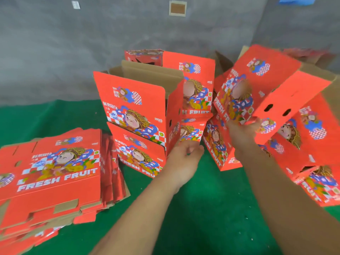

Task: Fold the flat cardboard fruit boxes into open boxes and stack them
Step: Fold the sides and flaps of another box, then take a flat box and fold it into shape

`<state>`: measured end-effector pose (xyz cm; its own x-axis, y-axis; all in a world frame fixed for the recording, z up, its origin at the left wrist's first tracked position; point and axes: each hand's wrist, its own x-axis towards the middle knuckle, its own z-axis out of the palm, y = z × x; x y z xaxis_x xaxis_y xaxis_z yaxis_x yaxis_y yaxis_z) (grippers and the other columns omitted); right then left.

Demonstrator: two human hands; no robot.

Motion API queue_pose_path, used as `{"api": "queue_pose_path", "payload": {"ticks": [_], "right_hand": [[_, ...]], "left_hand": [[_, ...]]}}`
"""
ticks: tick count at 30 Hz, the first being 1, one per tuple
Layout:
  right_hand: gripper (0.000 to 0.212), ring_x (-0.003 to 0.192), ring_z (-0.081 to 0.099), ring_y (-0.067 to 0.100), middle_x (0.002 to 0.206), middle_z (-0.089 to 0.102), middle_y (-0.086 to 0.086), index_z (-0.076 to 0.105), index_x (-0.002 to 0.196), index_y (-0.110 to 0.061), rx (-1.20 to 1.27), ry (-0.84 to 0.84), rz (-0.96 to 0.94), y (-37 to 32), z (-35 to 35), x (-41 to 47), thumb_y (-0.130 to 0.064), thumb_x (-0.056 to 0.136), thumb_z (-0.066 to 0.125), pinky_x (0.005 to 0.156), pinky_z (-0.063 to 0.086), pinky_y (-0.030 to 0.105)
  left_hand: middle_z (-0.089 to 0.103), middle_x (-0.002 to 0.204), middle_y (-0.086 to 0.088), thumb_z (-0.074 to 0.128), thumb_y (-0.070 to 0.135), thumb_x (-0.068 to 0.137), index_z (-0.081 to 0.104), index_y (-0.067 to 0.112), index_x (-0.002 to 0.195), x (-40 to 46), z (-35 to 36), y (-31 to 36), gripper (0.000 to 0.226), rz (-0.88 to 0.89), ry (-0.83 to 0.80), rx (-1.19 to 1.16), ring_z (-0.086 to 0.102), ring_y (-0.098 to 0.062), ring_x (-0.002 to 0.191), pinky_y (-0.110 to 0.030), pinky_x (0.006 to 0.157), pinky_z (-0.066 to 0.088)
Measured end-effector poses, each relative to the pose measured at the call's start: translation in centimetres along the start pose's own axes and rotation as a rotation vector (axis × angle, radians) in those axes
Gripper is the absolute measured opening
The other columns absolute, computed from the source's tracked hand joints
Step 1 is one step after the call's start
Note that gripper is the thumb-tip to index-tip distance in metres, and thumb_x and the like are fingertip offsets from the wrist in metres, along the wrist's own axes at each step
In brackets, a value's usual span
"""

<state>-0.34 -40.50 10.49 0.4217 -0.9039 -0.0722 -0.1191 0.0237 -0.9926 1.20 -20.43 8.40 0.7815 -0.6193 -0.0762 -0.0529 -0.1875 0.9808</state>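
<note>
Two hands work: right hand (pixel 242 130) grips a tilted folded fruit box (pixel 266 83) from below; left hand (pixel 182 155), fingers loosely curled, touches the upright box stack (pixel 136 115).

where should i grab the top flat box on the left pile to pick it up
Take the top flat red cardboard box by its right long edge, coming from the right. That edge faces the free left hand and overhangs the fanned sheets below, so fingers can slip under it.

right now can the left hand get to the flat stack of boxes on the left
Probably yes. The left hand is open beside the folded boxes, holding nothing, and only bare green mat lies between it and the flat stack. The right hand supports a tilted box.
</note>
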Motion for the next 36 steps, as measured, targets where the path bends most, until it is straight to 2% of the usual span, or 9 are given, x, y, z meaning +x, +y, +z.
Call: {"api": "queue_pose_path", "payload": {"ticks": [4,11,13,17,22,25,29,32,36], "right_hand": [[0.085,0.130,0.049,0.029,0.146,0.045,0.010,0.015,0.152,-0.022,-0.087,-0.154,0.010,1.7,0.9,-2.2,-0.025,0.088,0.070,0.109,0.046,0.053],[0.051,0.095,0.065,0.010,0.117,0.065,-0.003,0.041,0.135,-0.035,-0.138,-0.517,-0.094,5.8,3.7,-8.5,-0.011,0.094,0.060,0.080,0.051,0.029],[0.051,0.091,0.068,0.019,0.105,0.067,0.006,0.043,0.130,-0.035,-0.130,-0.597,-0.093,6.3,4.5,-9.8,-0.001,0.093,0.052,0.082,0.056,0.037],[0.052,0.106,0.067,0.029,0.118,0.066,0.013,0.046,0.137,-0.033,-0.203,-0.718,-0.035,7.2,8.0,-13.8,-0.003,0.095,0.050,0.094,0.055,0.046],[0.046,0.100,0.070,0.020,0.114,0.076,0.006,0.050,0.136,-0.041,-0.248,-0.960,0.161,9.7,13.2,-19.4,-0.013,0.098,0.049,0.091,0.055,0.042],[0.031,0.091,0.067,0.021,0.117,0.076,0.006,0.056,0.128,-0.039,-0.271,-1.090,0.356,11.7,15.4,-22.7,-0.024,0.101,0.050,0.087,0.054,0.043],[0.023,0.087,0.067,0.019,0.117,0.072,-0.007,0.055,0.124,-0.040,-0.398,-1.127,0.406,13.6,17.7,-26.1,-0.035,0.103,0.051,0.079,0.056,0.032],[0.015,0.094,0.067,0.022,0.109,0.068,-0.001,0.058,0.113,-0.032,-0.387,-1.083,0.550,13.8,20.0,-27.0,-0.023,0.100,0.057,0.074,0.054,0.029],[0.016,0.077,0.061,0.013,0.094,0.068,-0.001,0.066,0.107,-0.024,-0.215,-0.865,0.807,13.9,23.5,-27.6,-0.015,0.094,0.062,0.060,0.048,0.026]], "left_hand": [[0.062,0.104,0.022,0.054,0.037,0.103,0.064,0.027,0.122,0.5,0.4,-0.7,0.024,-0.034,0.041,-0.083,0.059,0.008,0.088,-0.012,0.070,0.039],[0.066,0.094,0.007,0.056,0.019,0.101,0.067,0.019,0.117,0.3,0.0,-2.9,0.020,-0.090,0.221,-0.305,0.060,-0.006,0.083,-0.030,0.086,0.047],[0.073,0.101,0.002,0.058,0.016,0.100,0.067,0.018,0.117,-0.5,-0.7,-3.3,0.020,-0.078,0.228,-0.320,0.066,-0.003,0.082,-0.021,0.080,0.048],[0.075,0.106,0.000,0.057,0.014,0.099,0.067,0.017,0.118,-3.1,-4.6,-5.6,0.021,-0.121,0.332,-0.353,0.067,0.007,0.071,-0.007,0.058,0.046],[0.074,0.098,-0.004,0.058,0.015,0.098,0.069,0.018,0.115,-6.4,-9.4,-8.7,0.020,-0.231,0.508,-0.454,0.069,-0.011,0.076,-0.021,0.055,0.051],[0.070,0.097,-0.005,0.058,0.016,0.099,0.067,0.020,0.113,-8.6,-11.6,-11.0,0.017,-0.300,0.622,-0.466,0.064,-0.018,0.080,-0.028,0.067,0.051],[0.063,0.126,-0.002,0.062,0.023,0.098,0.056,0.022,0.131,-11.6,-14.9,-14.6,0.034,-0.386,0.881,-0.443,0.060,-0.012,0.100,-0.024,0.074,0.043],[0.059,0.135,0.000,0.058,0.026,0.099,0.049,0.023,0.141,-12.4,-17.4,-16.4,0.043,-0.452,0.956,-0.424,0.056,-0.015,0.110,-0.025,0.081,0.040],[0.073,0.107,0.000,0.052,0.022,0.093,0.068,0.021,0.108,-12.2,-18.8,-17.4,0.022,-0.455,0.764,-0.227,0.061,-0.024,0.103,-0.030,0.079,0.044]]}}
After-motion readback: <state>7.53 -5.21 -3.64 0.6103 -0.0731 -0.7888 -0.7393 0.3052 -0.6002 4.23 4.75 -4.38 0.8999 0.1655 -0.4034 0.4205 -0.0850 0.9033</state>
